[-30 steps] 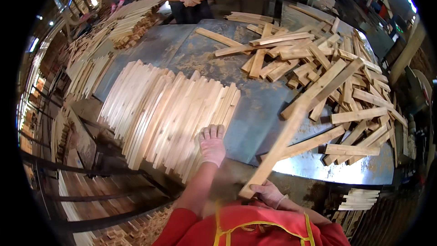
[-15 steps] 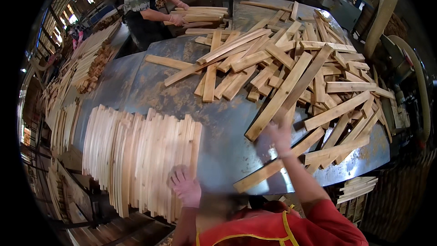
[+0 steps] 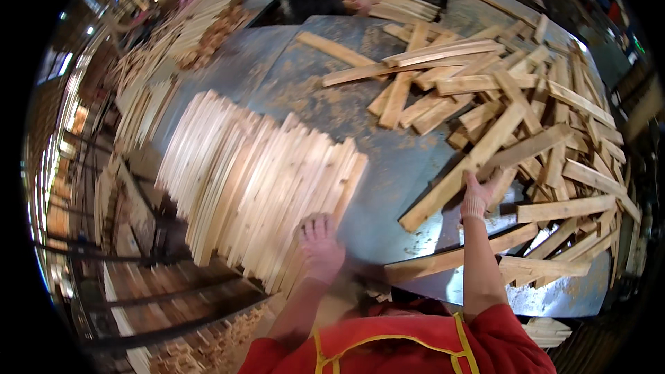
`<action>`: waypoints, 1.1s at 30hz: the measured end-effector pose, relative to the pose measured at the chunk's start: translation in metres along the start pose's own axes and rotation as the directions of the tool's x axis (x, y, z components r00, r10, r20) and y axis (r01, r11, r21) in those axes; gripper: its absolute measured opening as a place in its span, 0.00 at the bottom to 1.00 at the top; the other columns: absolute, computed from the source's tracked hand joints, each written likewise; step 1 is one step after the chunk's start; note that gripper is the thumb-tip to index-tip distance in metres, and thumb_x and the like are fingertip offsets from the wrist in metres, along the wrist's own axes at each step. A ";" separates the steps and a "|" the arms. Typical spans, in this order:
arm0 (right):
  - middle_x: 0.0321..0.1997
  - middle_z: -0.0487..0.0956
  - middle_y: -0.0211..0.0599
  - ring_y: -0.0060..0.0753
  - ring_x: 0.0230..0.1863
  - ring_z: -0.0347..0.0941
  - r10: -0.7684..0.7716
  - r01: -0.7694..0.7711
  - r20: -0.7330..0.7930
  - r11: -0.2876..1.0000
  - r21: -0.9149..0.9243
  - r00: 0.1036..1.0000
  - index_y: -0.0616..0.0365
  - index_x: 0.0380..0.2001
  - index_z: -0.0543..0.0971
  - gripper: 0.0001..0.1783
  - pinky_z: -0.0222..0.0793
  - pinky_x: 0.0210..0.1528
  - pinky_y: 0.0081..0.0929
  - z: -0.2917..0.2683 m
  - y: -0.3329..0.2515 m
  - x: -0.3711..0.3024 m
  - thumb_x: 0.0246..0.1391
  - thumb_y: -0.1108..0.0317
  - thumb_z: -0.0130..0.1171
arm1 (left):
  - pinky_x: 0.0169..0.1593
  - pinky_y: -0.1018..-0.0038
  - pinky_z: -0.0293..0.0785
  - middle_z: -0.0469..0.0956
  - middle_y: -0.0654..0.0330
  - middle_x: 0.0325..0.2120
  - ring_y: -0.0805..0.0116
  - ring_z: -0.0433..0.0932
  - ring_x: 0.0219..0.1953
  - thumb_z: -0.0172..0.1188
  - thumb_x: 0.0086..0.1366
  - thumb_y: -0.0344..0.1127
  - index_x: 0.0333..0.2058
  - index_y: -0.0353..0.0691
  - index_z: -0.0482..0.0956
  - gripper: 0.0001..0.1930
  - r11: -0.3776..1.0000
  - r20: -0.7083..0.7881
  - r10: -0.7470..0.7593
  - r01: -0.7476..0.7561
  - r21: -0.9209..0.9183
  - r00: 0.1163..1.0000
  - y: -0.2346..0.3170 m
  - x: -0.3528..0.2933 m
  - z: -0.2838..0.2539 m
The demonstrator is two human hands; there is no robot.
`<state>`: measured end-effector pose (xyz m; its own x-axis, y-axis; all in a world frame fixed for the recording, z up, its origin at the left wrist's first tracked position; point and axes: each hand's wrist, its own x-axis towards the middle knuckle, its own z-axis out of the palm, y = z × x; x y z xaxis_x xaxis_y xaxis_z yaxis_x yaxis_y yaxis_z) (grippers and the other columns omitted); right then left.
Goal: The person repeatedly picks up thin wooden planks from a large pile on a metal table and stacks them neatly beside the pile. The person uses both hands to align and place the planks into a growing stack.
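**Two hands at work over timber: one on the strip row, one at the loose pile**

The left hand (image 3: 321, 246) lies palm down, lower centre of the frame, on the near right end of a row of pale wooden strips (image 3: 256, 180). Its fingers are extended, slightly bent and close together, and pinch nothing. The strips lie side by side at left centre, their ends uneven.

The right hand (image 3: 481, 190), right of centre, touches the near end of a darker board (image 3: 530, 147), its thumb apart from its fingers. Whether the grip is closed cannot be told. The board slants toward the upper right, resting over other pieces of the loose pile (image 3: 478, 84). A long light board (image 3: 457, 173) lies just left of this hand; another board (image 3: 457, 256) lies below it, near the tabletop's front edge.

The tabletop (image 3: 395, 166) is grey metal, marked with brownish patches, and shows between row and pile.

At upper centre, a co-worker's hands (image 3: 361, 5) are at a bundle of boards (image 3: 402, 5). A stack of timber (image 3: 215, 28) occupies the upper left. The wearer's red garment (image 3: 388, 339), trimmed yellow, fills the bottom centre.
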<state>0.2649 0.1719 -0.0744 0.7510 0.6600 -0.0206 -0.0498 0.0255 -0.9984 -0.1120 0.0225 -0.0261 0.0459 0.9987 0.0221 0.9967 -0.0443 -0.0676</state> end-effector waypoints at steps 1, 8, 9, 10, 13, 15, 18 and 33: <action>0.79 0.63 0.39 0.40 0.71 0.66 0.101 -0.099 0.042 0.993 -0.059 0.994 0.54 0.81 0.50 0.60 0.63 0.72 0.33 -0.004 -0.018 -0.035 0.50 0.77 0.73 | 0.74 0.46 0.55 0.64 0.46 0.70 0.44 0.62 0.71 0.65 0.61 0.52 0.71 0.39 0.64 0.43 1.000 0.001 0.024 -0.024 -0.015 1.000 -0.001 -0.008 0.002; 0.81 0.59 0.44 0.42 0.78 0.57 0.273 -0.231 0.389 0.961 -0.154 0.880 0.51 0.82 0.46 0.57 0.51 0.78 0.34 -0.018 -0.009 -0.226 0.58 0.74 0.69 | 0.67 0.54 0.71 0.64 0.39 0.70 0.37 0.71 0.66 0.64 0.64 0.51 0.76 0.40 0.54 0.47 0.784 0.491 0.253 0.120 -0.609 0.834 0.036 -0.047 -0.037; 0.79 0.61 0.44 0.42 0.75 0.60 0.274 -0.254 0.370 0.962 -0.104 0.888 0.51 0.82 0.45 0.56 0.54 0.76 0.35 -0.014 -0.007 -0.233 0.59 0.75 0.68 | 0.66 0.55 0.72 0.65 0.38 0.69 0.38 0.73 0.64 0.62 0.64 0.43 0.76 0.40 0.54 0.45 0.726 0.497 0.227 0.195 -0.659 0.838 0.028 -0.049 -0.030; 0.78 0.63 0.44 0.42 0.73 0.63 0.277 -0.277 0.356 0.959 -0.052 0.892 0.50 0.82 0.45 0.55 0.57 0.75 0.36 -0.008 -0.004 -0.242 0.61 0.75 0.66 | 0.66 0.55 0.72 0.66 0.38 0.68 0.39 0.73 0.64 0.61 0.64 0.41 0.76 0.40 0.54 0.44 0.686 0.524 0.206 0.260 -0.679 0.826 0.017 -0.054 -0.024; 0.70 0.71 0.45 0.42 0.64 0.70 0.443 -0.425 0.160 0.895 -0.136 0.882 0.58 0.79 0.52 0.51 0.64 0.69 0.36 0.009 0.000 -0.214 0.58 0.75 0.68 | 0.66 0.56 0.72 0.69 0.40 0.67 0.41 0.76 0.62 0.60 0.62 0.36 0.75 0.39 0.56 0.43 0.596 0.547 0.169 0.357 -0.719 0.820 -0.011 -0.078 -0.004; 0.58 0.79 0.41 0.39 0.54 0.76 0.434 -0.425 0.305 0.900 -0.099 0.848 0.60 0.70 0.66 0.38 0.73 0.60 0.35 -0.005 0.022 -0.192 0.56 0.78 0.67 | 0.67 0.57 0.71 0.70 0.40 0.67 0.41 0.75 0.63 0.60 0.62 0.37 0.74 0.39 0.59 0.42 0.466 0.591 0.227 0.447 -0.764 0.774 -0.031 -0.087 -0.018; 0.52 0.82 0.40 0.37 0.45 0.79 0.353 -0.373 0.450 0.927 -0.047 0.820 0.58 0.67 0.70 0.35 0.78 0.50 0.32 -0.014 0.020 -0.231 0.55 0.79 0.65 | 0.69 0.60 0.69 0.70 0.42 0.67 0.44 0.74 0.64 0.62 0.63 0.40 0.71 0.36 0.65 0.39 0.562 0.520 0.146 0.362 -0.743 0.841 -0.043 -0.095 -0.025; 0.74 0.68 0.51 0.57 0.76 0.60 0.491 0.963 0.844 0.031 -0.266 0.217 0.55 0.75 0.62 0.59 0.52 0.79 0.51 -0.101 -0.093 -0.188 0.41 0.52 0.79 | 0.70 0.50 0.63 0.71 0.44 0.64 0.43 0.68 0.66 0.69 0.60 0.47 0.65 0.36 0.73 0.37 0.881 -0.174 -0.125 0.029 -0.472 0.977 -0.101 -0.126 -0.009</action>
<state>0.1950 -0.0303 0.0169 -0.4168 0.7894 -0.4507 0.8972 0.4368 -0.0646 -0.2178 -0.0989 -0.0130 -0.0686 0.9767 0.2032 0.9108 -0.0218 0.4123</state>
